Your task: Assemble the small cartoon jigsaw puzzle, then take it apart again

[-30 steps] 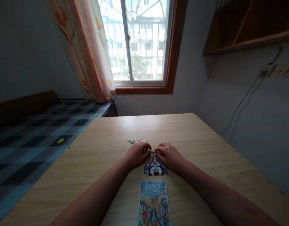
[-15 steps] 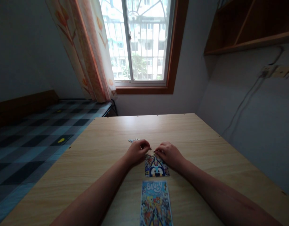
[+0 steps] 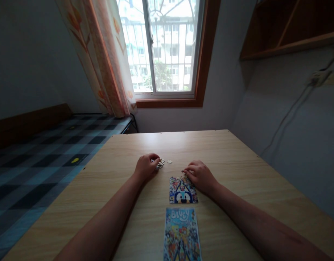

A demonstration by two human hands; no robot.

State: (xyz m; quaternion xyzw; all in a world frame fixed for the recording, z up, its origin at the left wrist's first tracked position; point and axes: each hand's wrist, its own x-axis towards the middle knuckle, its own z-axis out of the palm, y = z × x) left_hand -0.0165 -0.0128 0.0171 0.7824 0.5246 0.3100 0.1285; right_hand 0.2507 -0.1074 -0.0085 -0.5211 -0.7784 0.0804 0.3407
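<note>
My left hand [image 3: 146, 166] rests at the pile of loose puzzle pieces [image 3: 161, 164], its fingers curled and drawn together against the pieces; what is between the fingertips is hidden. A single puzzle piece [image 3: 169, 162] lies face down just right of the pile. My right hand [image 3: 201, 176] pinches a small puzzle piece [image 3: 182, 171] between thumb and forefinger, just above the top edge of the partly assembled jigsaw [image 3: 183, 192]. The assembled part shows a blue dog's face with a jagged upper edge, and the right hand's fingers cover its upper right corner.
A Bluey picture sheet [image 3: 181, 232] lies on the wooden table [image 3: 115, 159], nearer me than the jigsaw. A bed [image 3: 47, 156] with a checked cover stands along the left side. Beyond the table are a window [image 3: 172, 54] and a curtain [image 3: 101, 65]; a shelf hangs at right.
My left hand has moved left and away from the jigsaw to the loose pieces, uncovering the jigsaw's upper left. My right hand stays by the top edge with its piece, shifted slightly. The view tilted a little.
</note>
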